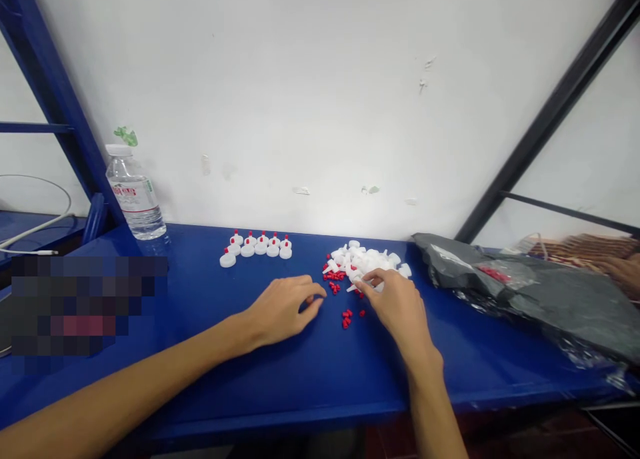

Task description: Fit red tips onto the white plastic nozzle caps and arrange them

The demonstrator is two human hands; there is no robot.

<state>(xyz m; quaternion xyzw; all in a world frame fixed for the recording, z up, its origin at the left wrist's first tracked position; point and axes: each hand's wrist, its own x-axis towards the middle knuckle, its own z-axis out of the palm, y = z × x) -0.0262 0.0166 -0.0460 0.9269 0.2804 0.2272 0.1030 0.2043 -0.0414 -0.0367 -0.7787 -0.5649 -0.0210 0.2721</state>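
Observation:
My right hand [400,306] is at the front of a pile of white nozzle caps [370,259], its thumb and fingers closed on one white nozzle cap [352,288] whose pointed end sticks out to the left. Small red tip caps [335,276] lie along the pile's left side, and a few loose red tips [346,319] sit nearer me, between my hands. My left hand [285,309] hovers over the table left of them, fingers curled, thumb and forefinger slightly apart, with nothing visible between them. Farther left stand white caps with red tips [260,244], grouped in rows.
A water bottle [134,196] stands at the back left by a blue frame post. Dark plastic bags [530,292] cover the right side of the blue table [300,386]. Behind is a white wall. A white cable [35,236] lies at the left.

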